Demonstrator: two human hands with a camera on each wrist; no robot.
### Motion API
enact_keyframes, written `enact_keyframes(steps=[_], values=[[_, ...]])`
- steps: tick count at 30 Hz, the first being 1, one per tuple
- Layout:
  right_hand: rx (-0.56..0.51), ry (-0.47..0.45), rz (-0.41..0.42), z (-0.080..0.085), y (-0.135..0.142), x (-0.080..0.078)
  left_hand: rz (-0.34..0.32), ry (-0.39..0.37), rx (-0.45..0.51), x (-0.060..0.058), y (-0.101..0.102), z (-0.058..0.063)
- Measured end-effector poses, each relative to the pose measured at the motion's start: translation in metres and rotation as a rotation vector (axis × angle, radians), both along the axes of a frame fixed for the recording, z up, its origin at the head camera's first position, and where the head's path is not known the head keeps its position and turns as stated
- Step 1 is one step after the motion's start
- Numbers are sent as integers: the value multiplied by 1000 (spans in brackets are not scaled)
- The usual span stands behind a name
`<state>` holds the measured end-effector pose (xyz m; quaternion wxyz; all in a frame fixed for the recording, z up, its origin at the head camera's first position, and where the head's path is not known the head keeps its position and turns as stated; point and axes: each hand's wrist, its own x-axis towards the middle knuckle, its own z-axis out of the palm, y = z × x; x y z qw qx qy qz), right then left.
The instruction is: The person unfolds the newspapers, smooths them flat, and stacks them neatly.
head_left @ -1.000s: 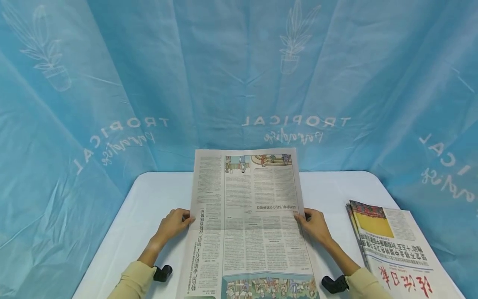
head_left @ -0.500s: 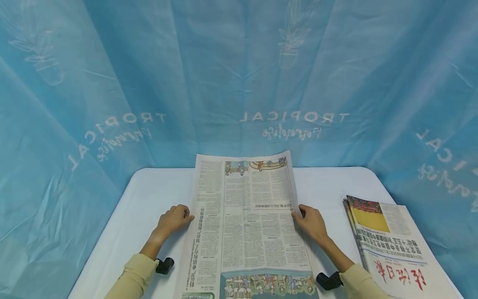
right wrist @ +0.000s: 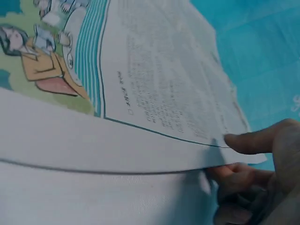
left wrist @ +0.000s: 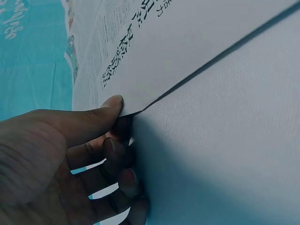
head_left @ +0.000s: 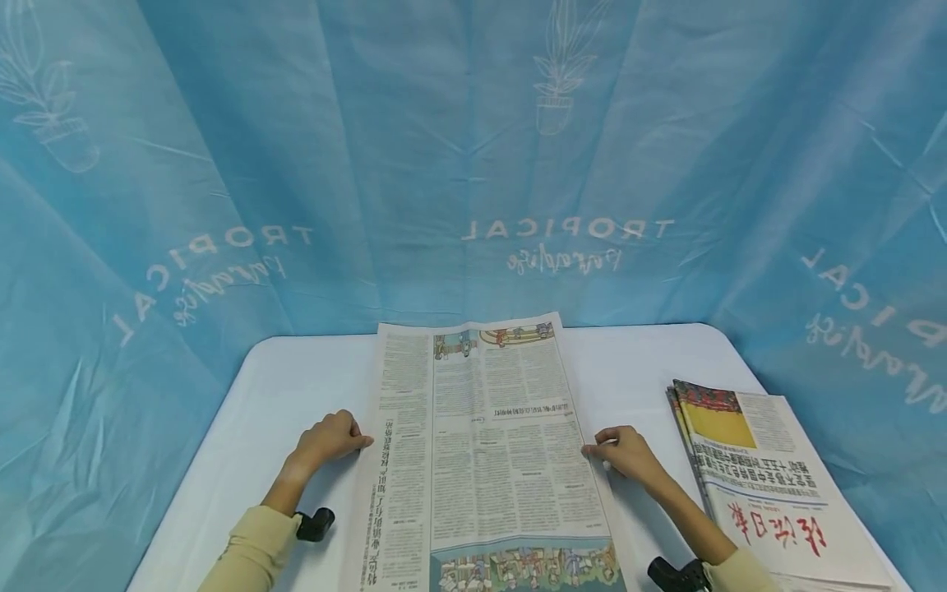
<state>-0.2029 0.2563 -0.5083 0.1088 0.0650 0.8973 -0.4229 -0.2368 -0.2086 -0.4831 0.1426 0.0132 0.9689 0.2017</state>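
An unfolded newspaper sheet (head_left: 503, 460) lies lengthwise over the middle of the white table, its far end reaching the table's back edge. My left hand (head_left: 329, 440) pinches its left edge; in the left wrist view the thumb of the left hand (left wrist: 70, 145) presses on top of the newspaper (left wrist: 154, 61), with the fingers curled beneath. On the opposite side my right hand (head_left: 629, 456) pinches the right edge. The right wrist view has the right hand (right wrist: 262, 168) with its thumb above the newspaper (right wrist: 154, 93) and fingers under it. The sheet's near end runs out of the head view.
A stack of folded newspapers (head_left: 777, 493) with red lettering lies at the table's right side. The white table (head_left: 296, 378) shows on both sides of the sheet. Blue printed curtain (head_left: 473, 164) hangs behind and around the table.
The newspaper's far end has come down lower and nearer. The right hand has slid slightly nearer along the edge. The head view has shifted a little.
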Motion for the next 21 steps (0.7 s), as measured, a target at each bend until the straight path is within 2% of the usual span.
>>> enact_keyframes(steps=[3, 7, 11, 14, 18, 20, 21], values=[[-86, -111, 22, 2, 5, 5, 10, -9, -8, -1, 1, 1], [-200, -211, 110, 1, 15, 10, 12, -23, -10, -2, 3, 3], [-331, -268, 218, -1, 25, 13, 12, -38, -17, -3, 5, 6], [-384, -280, 253, -6, 31, 14, 12, -37, -100, -4, 11, 10], [-376, -268, 260, -12, 33, 17, -11, 83, -252, -5, 32, 16], [-377, -256, 272, -15, 33, 18, -42, 163, -247, -9, 49, 17], [-381, -250, 280, -17, 33, 18, -65, 190, -213, -11, 59, 17]])
